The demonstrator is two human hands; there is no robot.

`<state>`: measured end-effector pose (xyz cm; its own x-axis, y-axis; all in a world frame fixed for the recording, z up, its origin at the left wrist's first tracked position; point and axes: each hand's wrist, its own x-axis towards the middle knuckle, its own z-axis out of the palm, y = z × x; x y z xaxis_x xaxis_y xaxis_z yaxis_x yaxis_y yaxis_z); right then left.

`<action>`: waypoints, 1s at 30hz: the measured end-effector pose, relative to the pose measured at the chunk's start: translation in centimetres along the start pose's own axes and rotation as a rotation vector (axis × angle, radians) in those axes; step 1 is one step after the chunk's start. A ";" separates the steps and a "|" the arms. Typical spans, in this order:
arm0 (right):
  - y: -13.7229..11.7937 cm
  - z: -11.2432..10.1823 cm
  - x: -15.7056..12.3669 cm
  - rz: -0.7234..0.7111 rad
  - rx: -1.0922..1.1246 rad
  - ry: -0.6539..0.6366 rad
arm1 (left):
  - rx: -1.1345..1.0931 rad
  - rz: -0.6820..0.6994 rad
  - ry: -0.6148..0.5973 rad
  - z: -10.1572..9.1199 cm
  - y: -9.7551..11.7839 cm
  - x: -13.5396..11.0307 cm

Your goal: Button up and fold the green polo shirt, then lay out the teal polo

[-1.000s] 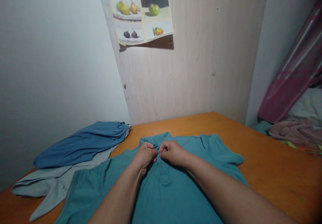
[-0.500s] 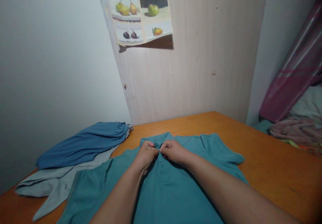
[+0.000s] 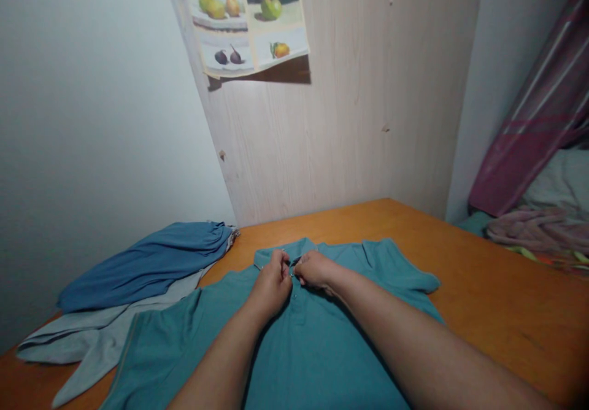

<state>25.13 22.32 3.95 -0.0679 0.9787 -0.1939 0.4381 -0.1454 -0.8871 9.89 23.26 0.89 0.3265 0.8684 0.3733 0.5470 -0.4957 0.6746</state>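
A teal short-sleeved polo shirt (image 3: 322, 348) lies spread front side up, its collar (image 3: 304, 244) at the far end. Both my hands are at the top of its button placket (image 3: 297, 312), just below the collar. My left hand (image 3: 276, 278) pinches the fabric on the left side of the neck opening, fingers pointing up. On the right side, my right hand (image 3: 315, 270) is closed on the placket edge. A small button shows between the hands, and another sits lower on the placket. The fingertips are partly hidden.
The shirt rests on an orange-brown wooden table (image 3: 497, 312). To the left lie a folded blue garment (image 3: 151, 266) and a light grey garment (image 3: 92, 336). A fruit picture sheet (image 3: 248, 26) hangs on the wall. At right are a pink curtain (image 3: 519, 127) and piled cloth (image 3: 534, 232).
My left hand has turned and its fingers now point more upward near the collar. My right hand stays at the placket. The whole view has shifted slightly.
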 end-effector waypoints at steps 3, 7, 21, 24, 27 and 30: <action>0.2 0.1 0.1 -0.022 -0.008 -0.021 | 0.100 0.010 -0.038 -0.1 -0.4 -0.1; 0.5 -0.1 0.2 -0.027 0.011 -0.078 | 0.152 -0.031 -0.025 -0.2 -1.1 0.0; 3.1 0.6 2.5 -0.219 0.104 0.206 | 0.300 -0.113 0.079 -0.9 -1.9 0.9; 3.6 0.8 2.9 -0.315 -0.060 0.273 | 0.406 -0.085 0.033 -0.6 -1.8 0.7; 3.8 0.9 3.0 -0.416 -0.207 0.283 | 0.491 -0.081 0.015 -0.4 -1.9 0.6; 3.9 1.1 3.2 -0.501 -0.361 0.248 | 0.508 -0.095 0.015 -0.3 -2.0 0.7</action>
<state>25.65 24.71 -0.58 -0.1521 0.9258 0.3459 0.6827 0.3515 -0.6406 8.77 24.83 -0.01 0.2486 0.9081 0.3370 0.8803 -0.3570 0.3126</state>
